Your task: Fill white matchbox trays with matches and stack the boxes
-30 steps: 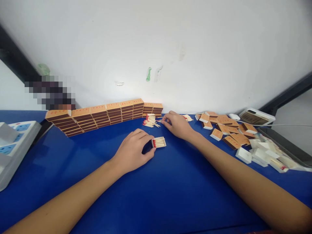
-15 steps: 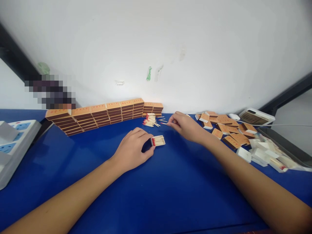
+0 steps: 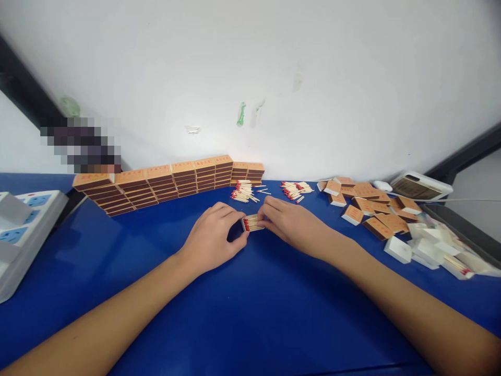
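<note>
My left hand (image 3: 213, 237) steadies the left end of a small white matchbox tray (image 3: 245, 230) between thumb and fingers. Red-headed matches (image 3: 251, 224) lie side by side in the tray, heads to the left. Over the tray's right end, my right hand (image 3: 287, 222) is closed in a pinch on a match, mostly hidden by its fingers. Just behind the tray is a loose pile of matches (image 3: 243, 191), and a second match pile (image 3: 295, 189) lies to its right.
Stacked matchboxes (image 3: 164, 183) form a wall at the back left. Loose matchbox sleeves (image 3: 378, 206) and white trays (image 3: 425, 248) are heaped at right, near a phone (image 3: 422, 185) and a cable. A power strip (image 3: 31, 230) sits on the blue table (image 3: 235, 313) at far left.
My right hand has moved left and toward me, bringing a match from behind the tray onto its right end. The right match pile is now uncovered. My left hand stays on the tray.
</note>
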A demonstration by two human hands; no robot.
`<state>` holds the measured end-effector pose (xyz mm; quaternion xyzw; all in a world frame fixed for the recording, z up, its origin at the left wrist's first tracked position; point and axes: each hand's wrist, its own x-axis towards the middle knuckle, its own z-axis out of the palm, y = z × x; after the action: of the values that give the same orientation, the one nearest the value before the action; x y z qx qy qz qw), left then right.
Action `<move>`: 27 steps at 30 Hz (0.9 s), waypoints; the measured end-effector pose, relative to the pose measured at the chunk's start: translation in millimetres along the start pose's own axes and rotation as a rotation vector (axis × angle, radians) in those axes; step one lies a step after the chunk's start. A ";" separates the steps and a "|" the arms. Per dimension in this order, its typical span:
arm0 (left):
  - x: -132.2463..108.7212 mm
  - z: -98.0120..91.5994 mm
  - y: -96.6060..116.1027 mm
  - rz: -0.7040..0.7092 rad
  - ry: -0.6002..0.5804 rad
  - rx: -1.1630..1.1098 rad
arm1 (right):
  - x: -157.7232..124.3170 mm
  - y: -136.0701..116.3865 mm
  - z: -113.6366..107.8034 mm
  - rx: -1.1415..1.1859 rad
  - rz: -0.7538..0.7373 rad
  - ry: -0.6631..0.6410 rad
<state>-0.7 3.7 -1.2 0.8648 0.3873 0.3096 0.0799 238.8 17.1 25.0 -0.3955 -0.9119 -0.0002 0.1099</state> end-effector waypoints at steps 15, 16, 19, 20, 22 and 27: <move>0.2 -1.0 1.4 0.003 -0.026 -0.027 | 5.8 40.9 10.0 0.151 0.209 0.212; 0.1 -0.9 1.4 0.003 -0.027 -0.028 | 8.9 47.7 13.7 0.159 0.249 0.232; -0.2 -0.8 1.0 0.004 -0.025 -0.030 | 19.5 62.3 24.7 0.155 0.339 0.259; -0.3 -0.9 0.9 0.007 -0.022 -0.031 | 22.8 65.0 27.8 0.144 0.360 0.263; -0.3 -1.0 0.7 0.013 -0.017 -0.032 | 27.9 68.3 32.7 0.121 0.382 0.266; -0.7 -0.9 1.1 0.015 -0.019 -0.029 | 31.2 73.0 37.4 0.116 0.333 0.267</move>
<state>-1.0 2.4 -0.3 0.8693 0.3755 0.3074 0.0941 263.3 93.0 -11.6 -0.5300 -0.8099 0.0180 0.2508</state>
